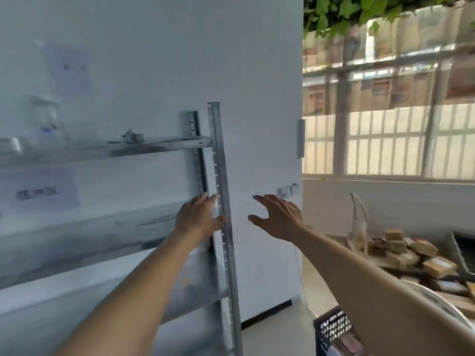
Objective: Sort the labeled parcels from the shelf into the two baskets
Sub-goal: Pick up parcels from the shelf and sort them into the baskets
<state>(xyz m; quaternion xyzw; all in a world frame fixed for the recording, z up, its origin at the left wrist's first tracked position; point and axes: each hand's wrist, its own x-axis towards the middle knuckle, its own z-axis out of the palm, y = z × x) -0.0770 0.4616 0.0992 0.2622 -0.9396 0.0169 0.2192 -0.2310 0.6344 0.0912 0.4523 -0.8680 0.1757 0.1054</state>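
While both arms reach forward at chest height, neither grip carries a parcel. The left hand [198,219] has straight fingers and lies against the front upright [221,201] of the metal shelf [108,150], its thumb on the perforated post, probably to steady the body or to reach round the post. The right hand [279,217] hangs in the air before the white wall [257,98], fingers spread and relaxed, touching nothing. The shelf boards in view are blurred; a few small items on the top board cannot be identified as parcels. A heap of brown labeled parcels [416,255] lies on a bench [339,240] at the right, well apart from both hands. One dark, perforated basket [334,327] stands on the floor below the right forearm, with something inside; the second basket is not in view. Judged from this, a pick is not yet begun.
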